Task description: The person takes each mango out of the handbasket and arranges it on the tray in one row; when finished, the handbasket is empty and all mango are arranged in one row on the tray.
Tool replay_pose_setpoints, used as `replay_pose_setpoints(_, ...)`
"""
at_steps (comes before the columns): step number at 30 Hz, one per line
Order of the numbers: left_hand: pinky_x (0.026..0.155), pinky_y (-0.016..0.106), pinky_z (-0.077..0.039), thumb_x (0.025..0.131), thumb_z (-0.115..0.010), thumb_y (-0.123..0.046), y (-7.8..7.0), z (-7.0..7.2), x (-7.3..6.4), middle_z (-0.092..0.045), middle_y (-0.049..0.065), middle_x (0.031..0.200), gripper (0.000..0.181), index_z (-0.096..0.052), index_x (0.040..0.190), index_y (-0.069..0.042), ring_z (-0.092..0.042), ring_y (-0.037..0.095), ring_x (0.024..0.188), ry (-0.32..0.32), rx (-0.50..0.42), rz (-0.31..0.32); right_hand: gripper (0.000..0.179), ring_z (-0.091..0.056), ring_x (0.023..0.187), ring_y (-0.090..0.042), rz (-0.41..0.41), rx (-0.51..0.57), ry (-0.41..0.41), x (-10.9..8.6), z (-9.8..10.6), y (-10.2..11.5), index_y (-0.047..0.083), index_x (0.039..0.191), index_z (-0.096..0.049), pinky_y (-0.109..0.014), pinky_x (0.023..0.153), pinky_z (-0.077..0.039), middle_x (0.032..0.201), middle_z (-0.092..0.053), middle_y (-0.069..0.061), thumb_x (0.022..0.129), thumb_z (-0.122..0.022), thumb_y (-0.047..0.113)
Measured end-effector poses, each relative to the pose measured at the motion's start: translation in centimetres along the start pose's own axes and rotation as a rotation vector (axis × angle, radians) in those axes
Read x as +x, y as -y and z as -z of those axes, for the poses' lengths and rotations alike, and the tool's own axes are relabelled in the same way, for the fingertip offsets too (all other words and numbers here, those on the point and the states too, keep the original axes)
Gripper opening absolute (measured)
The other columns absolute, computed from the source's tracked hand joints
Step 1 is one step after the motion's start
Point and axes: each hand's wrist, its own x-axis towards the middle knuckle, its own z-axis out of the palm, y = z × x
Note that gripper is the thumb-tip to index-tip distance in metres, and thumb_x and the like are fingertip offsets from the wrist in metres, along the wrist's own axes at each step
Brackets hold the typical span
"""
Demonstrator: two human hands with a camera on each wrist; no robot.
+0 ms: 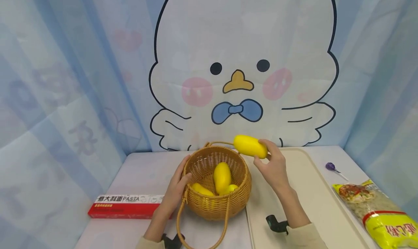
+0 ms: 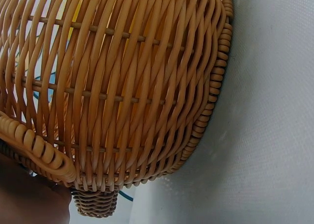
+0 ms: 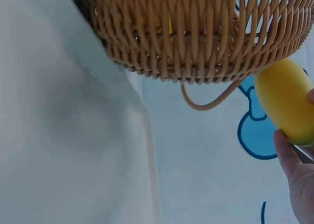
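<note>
My right hand (image 1: 272, 165) pinches one end of a smooth yellow mango (image 1: 250, 146), holding it level above the basket's right rear rim. In the right wrist view the mango (image 3: 287, 98) shows a greenish end by the fingertips. On the left, my left hand (image 1: 176, 189) grips the rim of a round wicker basket (image 1: 215, 208), thumb over the edge and fingers along the outer wall. Inside the basket lie a yellow mango (image 1: 222, 177) and two more yellow fruits, partly hidden by the front rim. The left wrist view is filled mostly by the woven wall (image 2: 122, 86).
One basket handle (image 1: 225, 223) hangs down in front; another leans back. A cream tray (image 1: 313, 205) lies right of the basket. Beyond it are a purple lollipop (image 1: 331, 166) and a yellow food bag (image 1: 385, 216). A red-and-white pasta box (image 1: 127, 207) lies left. A curtain stands behind.
</note>
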Motion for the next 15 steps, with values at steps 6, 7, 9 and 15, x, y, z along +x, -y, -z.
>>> replay_pose_setpoints(6, 0.124, 0.056, -0.018, 0.105, -0.042, -0.022, 0.0, 0.0, 0.1, -0.025, -0.013, 0.163, 0.056, -0.024, 0.155, -0.040, -0.023, 0.023, 0.153, 0.003, -0.007, -0.001, 0.052, -0.058, 0.121, -0.028, -0.044, -0.034, -0.015, -0.1, 0.1, -1.1, 0.006, 0.133, -0.057, -0.045, 0.094, -0.056, 0.136, -0.058, -0.012, 0.082, -0.068, 0.002)
replay_pose_setpoints(7, 0.124, 0.056, -0.018, 0.105, -0.042, -0.023, 0.0, 0.0, 0.1, -0.025, -0.013, 0.163, 0.056, -0.024, 0.156, -0.039, -0.023, 0.023, 0.153, 0.005, -0.008, 0.000, 0.052, -0.058, 0.122, -0.028, -0.053, -0.039, -0.017, -0.1, 0.1, -1.3, 0.006, 0.133, -0.057, -0.045, 0.094, -0.056, 0.136, -0.058, -0.012, 0.082, -0.068, 0.002)
replay_pose_setpoints(9, 0.124, 0.056, -0.018, 0.105, -0.042, -0.024, 0.0, 0.0, 0.1, -0.025, -0.014, 0.163, 0.057, -0.024, 0.157, -0.036, -0.023, 0.022, 0.153, 0.007, -0.010, 0.000, 0.052, -0.057, 0.122, -0.028, -0.074, -0.040, -0.022, -0.2, 0.1, -1.7, 0.006, 0.133, -0.057, -0.047, 0.095, -0.056, 0.136, -0.057, -0.012, 0.082, -0.068, 0.003)
replay_pose_setpoints(15, 0.124, 0.056, -0.019, 0.105, -0.043, -0.027, 0.1, 0.0, 0.0, -0.025, -0.014, 0.163, 0.056, -0.024, 0.156, -0.040, -0.023, 0.022, 0.153, 0.005, -0.013, 0.005, 0.050, -0.057, 0.120, -0.029, -0.138, -0.041, -0.040, -0.4, 0.0, -3.0, 0.007, 0.132, -0.058, -0.053, 0.093, -0.056, 0.133, -0.058, -0.013, 0.082, -0.067, 0.005)
